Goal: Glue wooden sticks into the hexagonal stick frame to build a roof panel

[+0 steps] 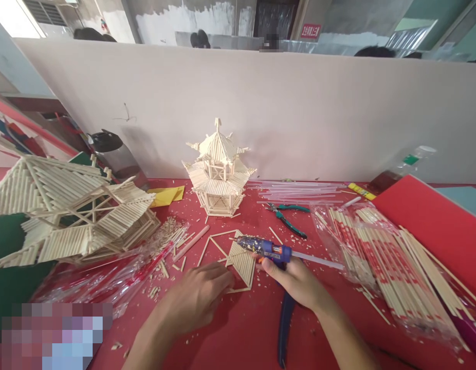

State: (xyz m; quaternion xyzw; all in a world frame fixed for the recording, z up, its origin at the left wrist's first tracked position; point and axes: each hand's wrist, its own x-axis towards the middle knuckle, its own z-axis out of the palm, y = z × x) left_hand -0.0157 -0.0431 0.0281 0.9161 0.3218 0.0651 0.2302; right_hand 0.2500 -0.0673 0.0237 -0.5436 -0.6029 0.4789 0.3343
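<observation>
Wooden sticks fill only part of the flat triangular panel [238, 259] that the left hand [201, 298] presses down while the right hand [295, 282] grips the glue gun [264, 248], its nozzle over the unfinished panel, and behind stands a finished small pagoda [218, 169].

The large stick roof [64, 216] runs off the left edge. A blurred patch [53, 334] hides the tabletop's lower-left corner. The right hand [299, 282] covers the glue gun [267, 249] grip.

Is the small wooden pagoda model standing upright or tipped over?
Upright: the small pagoda stands on its base on the red table, spire pointing up.
</observation>
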